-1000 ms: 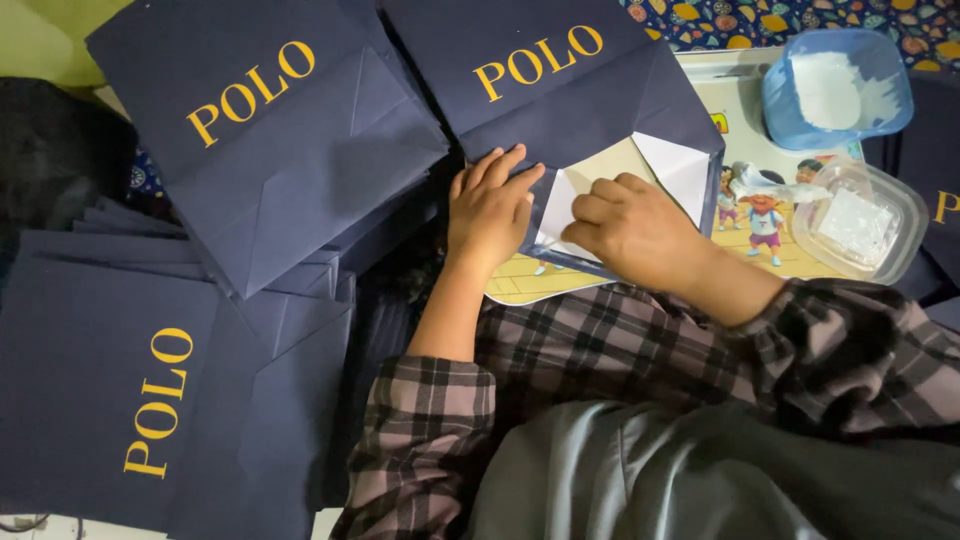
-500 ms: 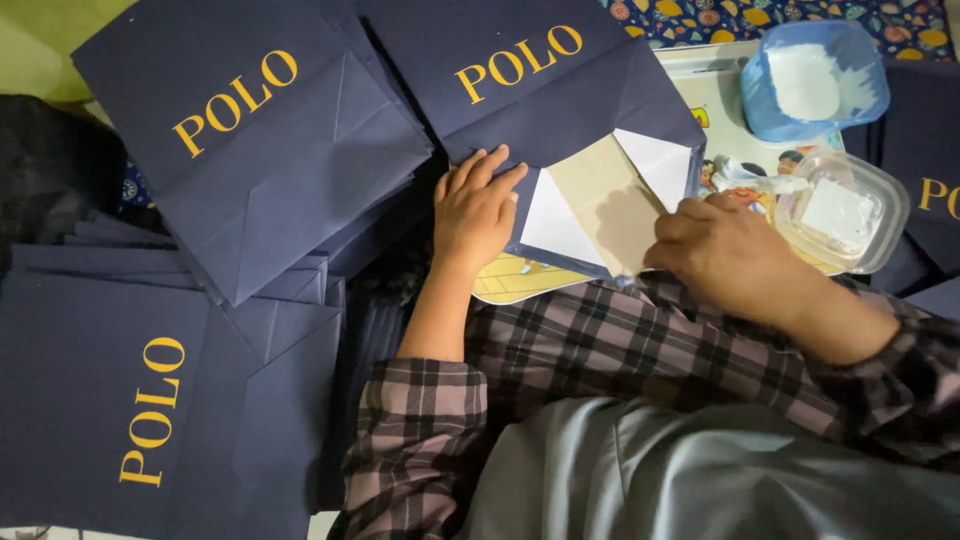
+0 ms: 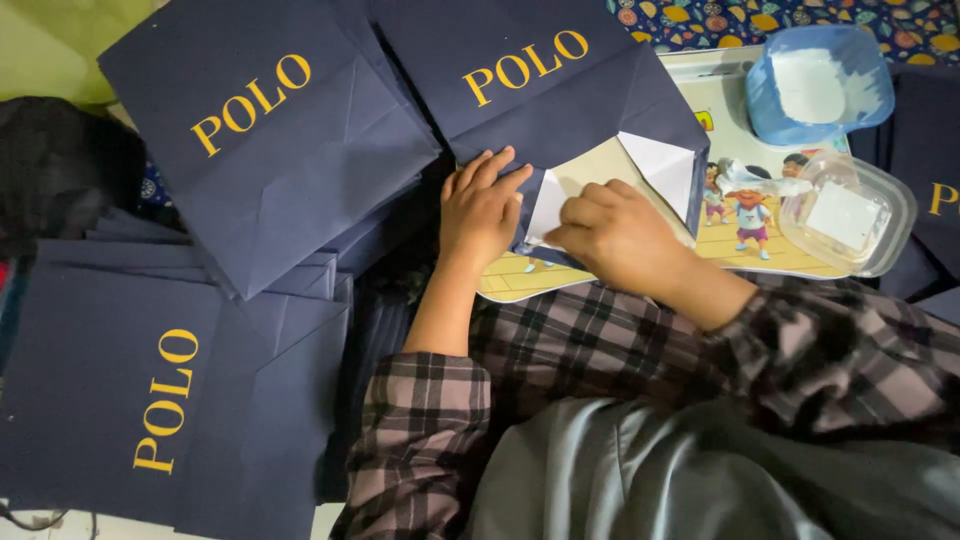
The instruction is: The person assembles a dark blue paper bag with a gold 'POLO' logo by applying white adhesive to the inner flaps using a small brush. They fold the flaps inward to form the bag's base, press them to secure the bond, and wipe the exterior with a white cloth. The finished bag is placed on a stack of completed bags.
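Note:
A navy paper bag (image 3: 560,95) with yellow lettering lies flat in front of me, its bottom end opened into white inner flaps (image 3: 665,170). My left hand (image 3: 483,205) presses flat on the bag's lower edge, fingers spread. My right hand (image 3: 615,235) rests on the open bottom, fingertips pinching the left white flap (image 3: 545,205). The bag lies on a board with cartoon pictures (image 3: 745,235).
More flat navy bags (image 3: 265,140) lie to the left, and a stack (image 3: 150,400) sits at lower left. A clear plastic tub (image 3: 850,215) of white paste and its blue lid (image 3: 820,85) stand at right. My plaid sleeves fill the foreground.
My right hand came back from near the plastic tub to the bag's open bottom and now presses the left white flap. My left hand stayed put.

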